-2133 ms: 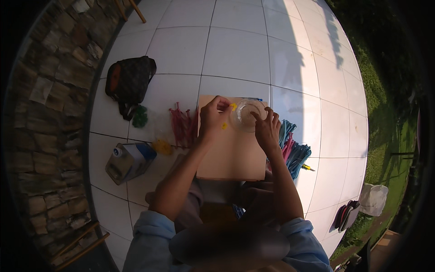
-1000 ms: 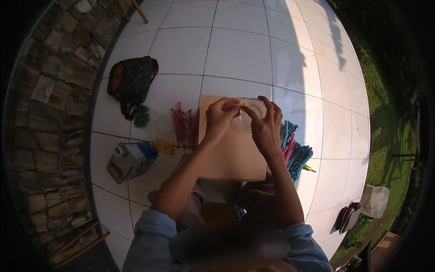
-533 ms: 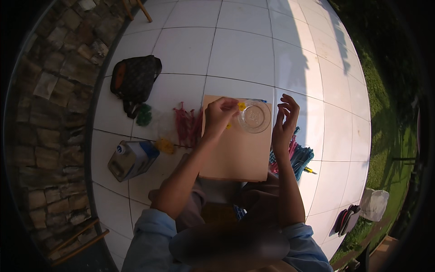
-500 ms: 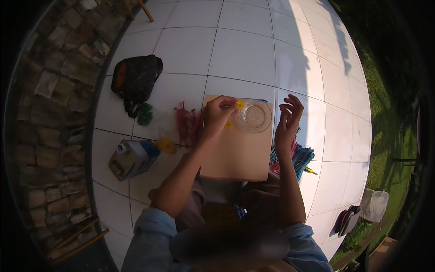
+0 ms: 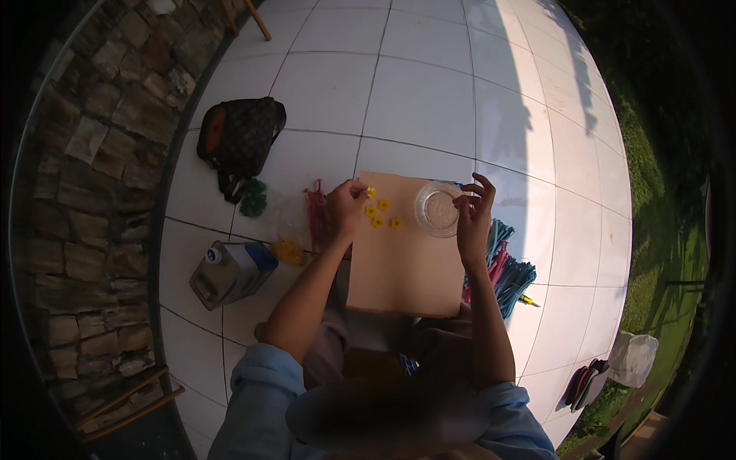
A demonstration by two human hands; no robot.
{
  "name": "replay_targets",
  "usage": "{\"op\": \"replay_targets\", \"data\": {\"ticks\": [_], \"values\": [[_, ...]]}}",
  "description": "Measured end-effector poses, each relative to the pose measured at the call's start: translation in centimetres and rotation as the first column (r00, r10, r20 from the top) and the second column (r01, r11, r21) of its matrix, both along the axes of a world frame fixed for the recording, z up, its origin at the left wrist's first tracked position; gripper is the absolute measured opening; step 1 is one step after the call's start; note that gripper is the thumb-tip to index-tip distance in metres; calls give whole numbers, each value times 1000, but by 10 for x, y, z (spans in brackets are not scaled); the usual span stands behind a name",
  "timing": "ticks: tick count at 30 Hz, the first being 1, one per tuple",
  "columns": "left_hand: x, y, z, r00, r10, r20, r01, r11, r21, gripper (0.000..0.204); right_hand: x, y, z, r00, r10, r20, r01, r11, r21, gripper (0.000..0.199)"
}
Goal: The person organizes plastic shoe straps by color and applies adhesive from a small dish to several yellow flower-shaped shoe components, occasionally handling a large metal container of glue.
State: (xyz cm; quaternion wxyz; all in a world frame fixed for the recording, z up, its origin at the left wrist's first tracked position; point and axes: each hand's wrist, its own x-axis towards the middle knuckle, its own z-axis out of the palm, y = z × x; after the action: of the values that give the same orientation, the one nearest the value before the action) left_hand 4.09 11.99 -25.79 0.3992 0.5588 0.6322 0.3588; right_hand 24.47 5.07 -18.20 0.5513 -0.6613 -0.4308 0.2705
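My left hand (image 5: 347, 210) is at the left edge of a brown board (image 5: 402, 276), its fingertips pinched on a small yellow plastic flower (image 5: 371, 192). Several more yellow flowers (image 5: 395, 222) lie loosely grouped on the board just beside those fingertips. Toward the board's far right corner sits a clear round dish (image 5: 439, 210). My right hand (image 5: 475, 222) is at the dish's right side, thumb and fingers bent around its rim. Whether the dish holds anything cannot be made out.
Left of the board lie pink stems (image 5: 317, 208), yellow pieces (image 5: 287, 251) in clear plastic and a green bundle (image 5: 253, 198). A metal can (image 5: 230, 272) and a dark bag (image 5: 241, 138) stand farther left. Teal stems (image 5: 514, 284) and a yellow screwdriver-like tool (image 5: 529, 300) lie right.
My left hand has moved left, away from the dish. More yellow flowers now show on the board. My right hand has come in from the right onto the dish's rim. The whole view has shifted slightly.
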Motion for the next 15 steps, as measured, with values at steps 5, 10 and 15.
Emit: {"op": "replay_targets", "data": {"ticks": [5, 10, 15], "values": [[10, -3, 5, 996, -44, -78, 47, 998, 47, 12, 4, -2, -5, 977, 108, 182, -100, 994, -55, 42], [3, -1, 3, 980, 19, -196, 38, 957, 287, 10, 10, -2, -5, 973, 90, 213, -84, 996, -36, 42], [-16, 9, 62, 970, 221, -103, -177, 929, 325, 15, 34, -13, 0, 994, -107, 22, 105, 991, 79, 35]]}}
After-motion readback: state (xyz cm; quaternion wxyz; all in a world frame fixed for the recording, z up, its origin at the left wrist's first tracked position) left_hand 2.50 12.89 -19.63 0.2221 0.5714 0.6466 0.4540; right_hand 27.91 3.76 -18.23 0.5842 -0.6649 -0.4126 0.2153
